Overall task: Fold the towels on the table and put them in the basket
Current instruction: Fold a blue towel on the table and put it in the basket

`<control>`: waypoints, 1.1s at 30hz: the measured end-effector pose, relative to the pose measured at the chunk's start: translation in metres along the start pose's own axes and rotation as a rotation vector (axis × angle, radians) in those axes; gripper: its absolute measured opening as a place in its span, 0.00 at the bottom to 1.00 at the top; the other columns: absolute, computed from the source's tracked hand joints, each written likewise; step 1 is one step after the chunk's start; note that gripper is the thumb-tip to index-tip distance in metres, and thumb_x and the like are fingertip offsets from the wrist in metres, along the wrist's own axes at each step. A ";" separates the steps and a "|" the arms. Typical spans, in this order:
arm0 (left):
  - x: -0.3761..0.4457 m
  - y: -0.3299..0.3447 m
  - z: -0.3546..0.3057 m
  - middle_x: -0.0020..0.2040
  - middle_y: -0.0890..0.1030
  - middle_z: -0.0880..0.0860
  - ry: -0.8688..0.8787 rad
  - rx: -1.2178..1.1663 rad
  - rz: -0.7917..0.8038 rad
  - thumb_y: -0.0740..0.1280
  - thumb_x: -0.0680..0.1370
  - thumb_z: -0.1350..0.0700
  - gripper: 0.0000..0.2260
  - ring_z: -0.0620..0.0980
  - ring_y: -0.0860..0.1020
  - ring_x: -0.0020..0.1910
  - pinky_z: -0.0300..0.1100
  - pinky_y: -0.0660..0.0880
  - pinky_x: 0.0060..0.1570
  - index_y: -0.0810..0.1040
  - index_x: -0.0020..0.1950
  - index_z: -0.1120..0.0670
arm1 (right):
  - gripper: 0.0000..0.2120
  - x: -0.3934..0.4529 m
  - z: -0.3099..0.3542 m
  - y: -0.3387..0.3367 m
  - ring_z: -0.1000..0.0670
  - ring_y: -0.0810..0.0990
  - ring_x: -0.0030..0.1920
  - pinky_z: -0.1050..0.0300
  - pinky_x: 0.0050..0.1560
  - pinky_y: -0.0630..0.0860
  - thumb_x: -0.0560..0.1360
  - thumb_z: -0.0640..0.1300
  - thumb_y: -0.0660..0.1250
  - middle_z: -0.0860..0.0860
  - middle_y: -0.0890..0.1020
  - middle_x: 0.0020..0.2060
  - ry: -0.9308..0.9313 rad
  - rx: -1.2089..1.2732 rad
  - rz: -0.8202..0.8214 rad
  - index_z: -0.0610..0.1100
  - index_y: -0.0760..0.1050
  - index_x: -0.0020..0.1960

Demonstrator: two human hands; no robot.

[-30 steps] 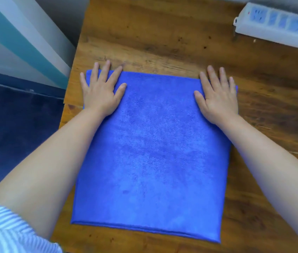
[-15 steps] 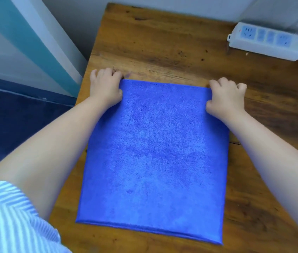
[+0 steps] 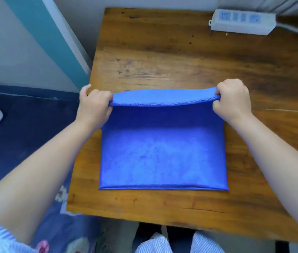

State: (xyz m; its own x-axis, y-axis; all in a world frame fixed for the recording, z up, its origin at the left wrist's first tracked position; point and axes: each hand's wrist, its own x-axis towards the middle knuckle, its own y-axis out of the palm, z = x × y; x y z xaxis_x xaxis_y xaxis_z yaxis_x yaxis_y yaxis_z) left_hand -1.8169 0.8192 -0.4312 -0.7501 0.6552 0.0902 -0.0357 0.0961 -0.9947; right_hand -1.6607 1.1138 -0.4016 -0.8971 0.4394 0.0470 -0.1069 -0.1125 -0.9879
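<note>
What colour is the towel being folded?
Solid bright blue; the towel shows clearly in the head view, the only one.

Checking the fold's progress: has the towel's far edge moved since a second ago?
Yes. The blue towel's far edge, gripped by both hands, is lifted and pulled toward the person, away from the power strip.

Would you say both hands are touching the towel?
Touching: the head view shows the left hand and right hand gripping the towel's lifted far edge.
</note>
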 end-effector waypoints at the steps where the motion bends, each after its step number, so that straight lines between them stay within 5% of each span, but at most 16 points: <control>1: -0.011 -0.003 0.001 0.33 0.78 0.61 0.051 -0.010 0.000 0.60 0.67 0.61 0.07 0.61 0.78 0.37 0.54 0.65 0.61 0.76 0.39 0.63 | 0.07 -0.013 0.001 -0.002 0.34 0.73 0.47 0.50 0.41 0.65 0.64 0.27 0.59 0.33 0.77 0.40 0.008 0.034 -0.019 0.30 0.74 0.39; 5: -0.056 -0.017 0.005 0.24 0.74 0.57 0.299 -0.033 -0.002 0.59 0.67 0.61 0.06 0.57 0.75 0.23 0.45 0.73 0.38 0.74 0.33 0.61 | 0.07 -0.070 0.003 -0.005 0.33 0.74 0.44 0.46 0.40 0.73 0.60 0.27 0.57 0.34 0.77 0.35 -0.014 0.101 -0.084 0.30 0.73 0.35; 7: -0.074 -0.021 0.003 0.22 0.73 0.55 0.361 -0.032 0.035 0.58 0.67 0.60 0.07 0.56 0.73 0.21 0.40 0.70 0.32 0.73 0.31 0.61 | 0.07 -0.094 0.002 -0.005 0.33 0.75 0.41 0.46 0.38 0.74 0.59 0.27 0.57 0.35 0.77 0.33 -0.031 0.115 -0.100 0.31 0.73 0.33; 10: -0.103 -0.022 0.001 0.21 0.71 0.56 0.423 -0.067 0.071 0.70 0.58 0.70 0.08 0.55 0.71 0.19 0.38 0.64 0.25 0.71 0.29 0.62 | 0.07 -0.133 0.005 -0.006 0.33 0.75 0.42 0.47 0.38 0.74 0.59 0.27 0.57 0.35 0.77 0.33 -0.026 0.150 -0.086 0.30 0.72 0.33; 15: -0.143 -0.017 -0.008 0.19 0.69 0.54 0.586 -0.090 0.069 0.63 0.57 0.66 0.04 0.54 0.69 0.17 0.36 0.61 0.21 0.69 0.26 0.60 | 0.09 -0.176 0.004 0.001 0.34 0.76 0.39 0.49 0.35 0.76 0.57 0.29 0.54 0.36 0.77 0.31 -0.079 0.167 -0.083 0.32 0.72 0.32; 22: -0.168 -0.005 -0.025 0.19 0.72 0.53 0.606 -0.035 0.205 0.78 0.42 0.66 0.20 0.52 0.73 0.18 0.33 0.66 0.21 0.72 0.26 0.59 | 0.09 -0.198 -0.007 0.019 0.35 0.76 0.35 0.53 0.36 0.69 0.53 0.24 0.55 0.37 0.75 0.29 -0.137 0.139 -0.061 0.33 0.70 0.29; 28: -0.181 0.007 -0.026 0.23 0.75 0.54 0.509 0.057 0.340 0.77 0.46 0.62 0.17 0.54 0.76 0.22 0.36 0.69 0.21 0.74 0.28 0.57 | 0.07 -0.213 -0.009 0.036 0.34 0.77 0.37 0.47 0.35 0.78 0.57 0.26 0.54 0.37 0.76 0.32 -0.126 0.074 0.033 0.32 0.70 0.30; 33: -0.187 0.007 -0.024 0.26 0.74 0.54 0.476 0.043 0.352 0.62 0.58 0.54 0.07 0.55 0.76 0.25 0.39 0.68 0.23 0.73 0.30 0.57 | 0.17 -0.227 -0.007 0.038 0.37 0.80 0.35 0.45 0.39 0.77 0.61 0.38 0.48 0.38 0.79 0.34 -0.114 -0.059 0.039 0.33 0.75 0.32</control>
State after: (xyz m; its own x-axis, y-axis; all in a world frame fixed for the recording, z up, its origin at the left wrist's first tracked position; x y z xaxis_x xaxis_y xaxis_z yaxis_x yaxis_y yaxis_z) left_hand -1.6611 0.7148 -0.4540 -0.3429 0.9073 -0.2435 0.1273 -0.2119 -0.9690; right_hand -1.4578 1.0155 -0.4506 -0.9433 0.3312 0.0212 -0.0483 -0.0736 -0.9961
